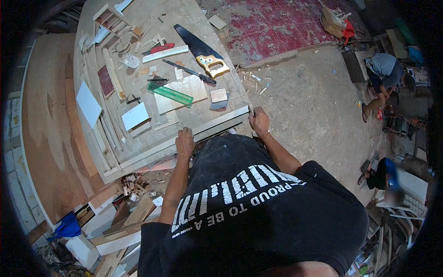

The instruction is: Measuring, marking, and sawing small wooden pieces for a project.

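View from above, looking down a person's dark T-shirt w/ white lettering toward a wooden counter [138, 18]. Both hands grip a long pale wooden strip [210, 126] lying along the counter's near edge. Left hand [185, 143] is clenched over the strip about midway; right hand [259, 121] is closed round its right end, at the counter's corner. Fingertips of both curl out of sight, so the exact hold is hard to make out. The strip's left part blends w/ similar pale strips beside it; where it ends there is unclear.

The person's torso hides the counter's front and whatever sits below it. Picture edges are black & curved; far counter end is cut off at the top.

On the counter, beyond the strip: a green ruler [170, 94] lying on a flat pale board [187, 90]; a handsaw [203, 51] w/ dark blade and yellow handle, near the right edge; a long dark tool [189, 71] between saw and ruler, kind unclear; a small square card [218, 95] near the right hand, print too small to tell; two white rectangular panels [135, 116] toward the left; a dark red rectangle [106, 81] farther left.

Left of the counter, a big brown plywood sheet [50, 120]. Below it, wood offcuts [134, 207] in a heap & a blue cloth [67, 227]. At right, on the grey floor, two other people crouch [385, 74], well apart from the counter; their work is too small to see.
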`<state>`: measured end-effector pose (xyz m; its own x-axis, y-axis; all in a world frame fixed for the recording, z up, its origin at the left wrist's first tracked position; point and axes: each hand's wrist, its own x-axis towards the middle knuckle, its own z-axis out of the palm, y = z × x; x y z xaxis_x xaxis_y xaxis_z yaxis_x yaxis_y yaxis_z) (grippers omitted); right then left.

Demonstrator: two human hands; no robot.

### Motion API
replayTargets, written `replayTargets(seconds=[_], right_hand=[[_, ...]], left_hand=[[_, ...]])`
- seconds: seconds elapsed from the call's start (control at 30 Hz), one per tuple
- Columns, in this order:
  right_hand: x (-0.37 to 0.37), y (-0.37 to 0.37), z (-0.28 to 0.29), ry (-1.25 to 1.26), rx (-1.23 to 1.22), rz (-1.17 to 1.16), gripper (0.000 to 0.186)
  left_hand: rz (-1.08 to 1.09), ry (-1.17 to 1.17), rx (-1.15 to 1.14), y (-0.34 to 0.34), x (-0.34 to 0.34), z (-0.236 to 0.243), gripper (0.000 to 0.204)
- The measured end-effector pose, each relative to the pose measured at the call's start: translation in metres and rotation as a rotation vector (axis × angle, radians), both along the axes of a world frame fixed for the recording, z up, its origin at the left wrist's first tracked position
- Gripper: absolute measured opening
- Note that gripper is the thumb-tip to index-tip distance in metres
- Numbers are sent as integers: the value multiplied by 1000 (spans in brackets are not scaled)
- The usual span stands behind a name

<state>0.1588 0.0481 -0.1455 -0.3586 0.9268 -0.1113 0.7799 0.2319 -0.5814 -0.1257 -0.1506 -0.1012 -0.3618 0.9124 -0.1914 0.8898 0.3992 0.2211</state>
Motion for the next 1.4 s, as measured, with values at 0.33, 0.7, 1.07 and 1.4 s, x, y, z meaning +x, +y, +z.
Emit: replayTargets(seconds=[0.33, 0.7, 1.07, 1.4], right_hand=[[-4, -5, 2, 41, 7, -20, 20], [-12, -11, 11, 52, -48, -47, 23], [0, -21, 5, 317, -140, -140, 36], [6, -13, -8, 446, -320, -143, 38]], left_hand=[[-234, -29, 76, 61, 31, 6, 19], [-67, -617, 282, 165, 137, -37, 38], [-36, -663, 138, 175, 136, -55, 40], [9, -714, 108, 178, 134, -55, 42]])
